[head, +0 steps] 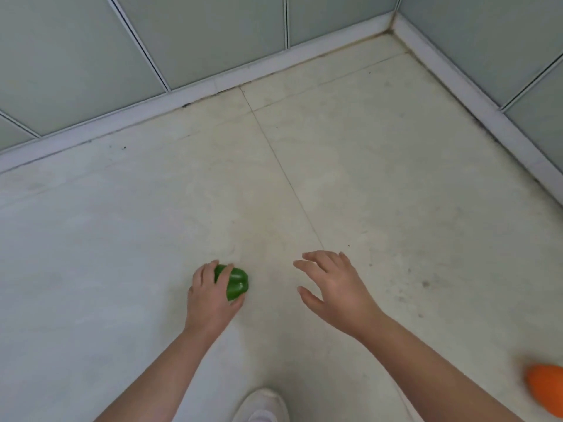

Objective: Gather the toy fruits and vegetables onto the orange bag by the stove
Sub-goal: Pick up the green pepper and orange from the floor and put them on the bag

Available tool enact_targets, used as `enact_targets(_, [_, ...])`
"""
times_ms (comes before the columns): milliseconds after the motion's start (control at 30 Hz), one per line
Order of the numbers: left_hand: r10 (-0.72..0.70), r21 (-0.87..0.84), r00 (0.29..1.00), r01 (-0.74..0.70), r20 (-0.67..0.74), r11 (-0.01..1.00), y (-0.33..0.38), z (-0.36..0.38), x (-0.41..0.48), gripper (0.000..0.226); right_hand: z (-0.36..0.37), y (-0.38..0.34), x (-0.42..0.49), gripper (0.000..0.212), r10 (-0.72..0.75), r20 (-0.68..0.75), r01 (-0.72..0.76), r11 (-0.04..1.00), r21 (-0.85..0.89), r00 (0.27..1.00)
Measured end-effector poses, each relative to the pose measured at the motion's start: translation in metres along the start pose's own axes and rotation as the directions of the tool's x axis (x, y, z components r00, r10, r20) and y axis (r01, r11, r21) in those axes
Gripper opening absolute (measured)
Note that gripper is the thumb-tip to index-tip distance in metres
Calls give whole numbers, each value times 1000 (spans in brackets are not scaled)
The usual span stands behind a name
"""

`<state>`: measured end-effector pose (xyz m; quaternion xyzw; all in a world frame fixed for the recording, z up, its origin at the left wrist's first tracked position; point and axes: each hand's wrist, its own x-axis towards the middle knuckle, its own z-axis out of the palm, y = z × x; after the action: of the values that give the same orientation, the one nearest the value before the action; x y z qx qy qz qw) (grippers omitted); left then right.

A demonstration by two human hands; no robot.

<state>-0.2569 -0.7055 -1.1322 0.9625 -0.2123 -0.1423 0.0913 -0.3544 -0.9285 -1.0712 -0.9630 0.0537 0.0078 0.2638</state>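
A green toy bell pepper (pixel 237 282) is held low over the pale tiled floor, my left hand (pixel 210 296) gripping it with fingers curled over its top and the thumb under its right side. Off to the right, my right hand (pixel 332 284) hovers with fingers spread and loosely bent, holding nothing. An orange rounded object (pixel 547 388) shows at the right edge, cut off by the frame; I cannot tell whether it is a toy or the bag.
Pale green panels with a white skirting (pixel 195 92) run along the back, and a second panelled wall (pixel 487 95) closes the right side, forming a corner. A white shoe (pixel 263 406) shows at the bottom centre.
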Motion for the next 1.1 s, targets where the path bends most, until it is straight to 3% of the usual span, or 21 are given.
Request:
enact_targets(133, [-161, -96, 987, 162, 20, 982, -2, 6, -2, 73, 2, 10, -13, 40, 7, 27, -7, 1000, -9, 1000])
enact_targets(267, [-193, -142, 981, 190, -13, 972, 6, 9, -11, 76, -4, 21, -23, 43, 40, 9, -40, 998, 38, 999])
enact_targets(500, [75, -220, 996, -84, -49, 972, 88, 11, -7, 73, -15, 67, -63, 44, 165, -44, -164, 986, 22, 985])
enact_targets(800, [400, -286, 916, -389, -22, 876, 198, 18, -11, 74, -23, 132, -139, 45, 379, -135, -388, 920, -54, 916])
enact_targets(967, [505, -304, 862, -470, 44, 829, 235, 33, -17, 74, -33, 173, -191, 43, 529, -230, -561, 821, -106, 817])
enact_targets(1100, [557, -315, 825, -506, 93, 803, 257, 43, -23, 75, -40, 199, -230, 51, 688, -284, -733, 675, -91, 668])
